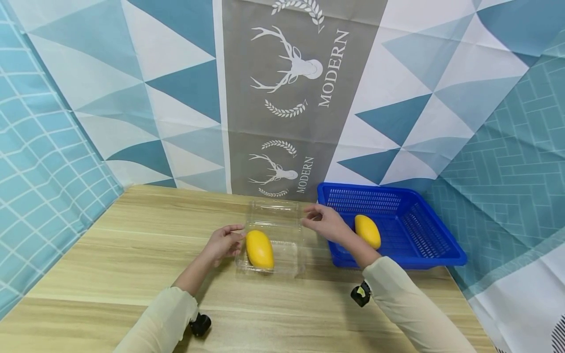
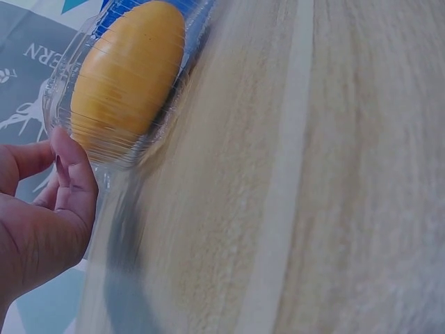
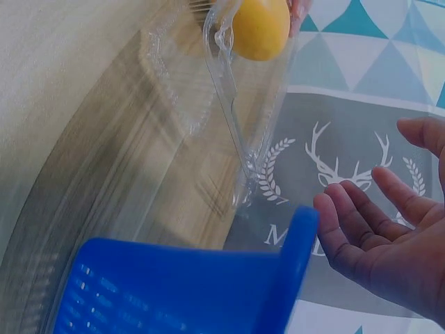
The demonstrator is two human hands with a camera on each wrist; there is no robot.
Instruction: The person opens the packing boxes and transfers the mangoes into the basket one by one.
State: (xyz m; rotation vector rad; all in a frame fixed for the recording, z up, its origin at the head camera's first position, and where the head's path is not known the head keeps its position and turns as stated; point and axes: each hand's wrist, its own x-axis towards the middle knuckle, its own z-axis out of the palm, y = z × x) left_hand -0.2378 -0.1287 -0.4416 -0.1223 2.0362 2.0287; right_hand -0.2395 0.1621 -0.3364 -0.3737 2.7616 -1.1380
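Observation:
A clear plastic clamshell box (image 1: pixel 288 255) lies on the table with its lid (image 1: pixel 274 212) swung back toward the wall. Inside its left part sits a yellow mango (image 1: pixel 260 249). My left hand (image 1: pixel 224 243) is at the box's left edge; in the left wrist view its thumb and forefinger (image 2: pixel 67 149) pinch the rim. Just off the right side of the lid is my right hand (image 1: pixel 327 223), fingers loosely bent and spread, holding nothing. In the right wrist view, a gap separates that hand (image 3: pixel 389 229) from the box.
At the right stands a blue plastic basket (image 1: pixel 425 233) with slotted sides, holding another mango (image 1: pixel 368 231); the right forearm passes over its near left corner. A patterned cloth (image 1: pixel 282 127) covers the wall behind the wooden table (image 1: pixel 132 255).

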